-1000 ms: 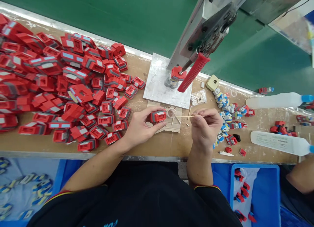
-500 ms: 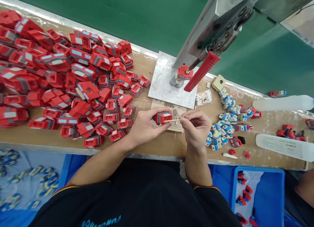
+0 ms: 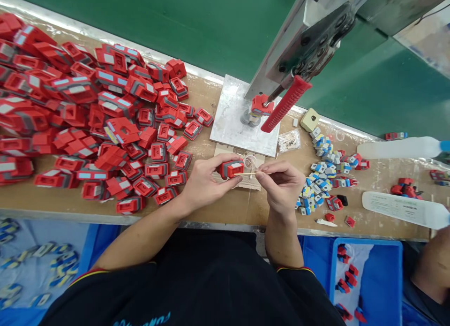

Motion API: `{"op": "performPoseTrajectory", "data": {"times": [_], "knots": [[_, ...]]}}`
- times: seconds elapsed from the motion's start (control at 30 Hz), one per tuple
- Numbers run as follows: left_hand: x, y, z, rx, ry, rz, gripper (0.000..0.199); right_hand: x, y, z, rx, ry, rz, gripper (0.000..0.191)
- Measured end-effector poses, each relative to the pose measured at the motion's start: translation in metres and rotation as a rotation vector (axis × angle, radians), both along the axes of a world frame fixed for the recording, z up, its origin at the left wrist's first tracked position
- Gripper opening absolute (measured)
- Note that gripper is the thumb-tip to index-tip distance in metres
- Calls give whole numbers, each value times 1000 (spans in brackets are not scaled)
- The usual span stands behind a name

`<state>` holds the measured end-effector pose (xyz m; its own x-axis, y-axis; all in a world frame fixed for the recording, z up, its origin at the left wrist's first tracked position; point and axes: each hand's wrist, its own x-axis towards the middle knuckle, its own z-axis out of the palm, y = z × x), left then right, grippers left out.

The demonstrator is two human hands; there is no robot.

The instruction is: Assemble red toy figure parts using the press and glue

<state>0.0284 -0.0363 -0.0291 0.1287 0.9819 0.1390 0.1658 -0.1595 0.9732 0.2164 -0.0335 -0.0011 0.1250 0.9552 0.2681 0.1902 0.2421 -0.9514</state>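
Brown tabletop (image 3: pixel 211 213) spans the frame; at lower left, a blue bin (image 3: pixel 89 246) holds blue-and-yellow pieces (image 3: pixel 42 248). At centre, the left hand's (image 3: pixel 206 185) fingers grip a red-and-grey block (image 3: pixel 231 169); the right hand's (image 3: pixel 283 185) pinch a thin stick (image 3: pixel 248 174) against it. At lower right, another blue tray (image 3: pixel 385 274) contains red-and-black pieces (image 3: pixel 351 279).

Press lever (image 3: pixel 286 104) above the hands (image 3: pixel 245 180)
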Motion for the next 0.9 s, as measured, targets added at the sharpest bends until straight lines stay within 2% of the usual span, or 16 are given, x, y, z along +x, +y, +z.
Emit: {"op": "performPoseTrajectory", "data": {"times": [0.17,0.33,0.47,0.57,0.63,0.8,0.9], "knots": [[0,0,1,6,8,6,31,7,-1,5,66,-58,4,18],[-1,1,1,9,25,8,31,10,-4,8,113,-193,-1,13],[-1,1,0,42,38,26,29,14,-3,9,172,-194,41,12],[-1,1,-1,38,49,40,29,27,4,6,198,-172,-74,15],[-2,2,-1,29,56,47,29,37,11,2,167,-243,-110,14],[-2,2,-1,42,76,61,29,43,23,-13,6,-541,101,11],[-2,2,-1,49,84,63,28,41,25,-18,8,-594,127,12]]}}
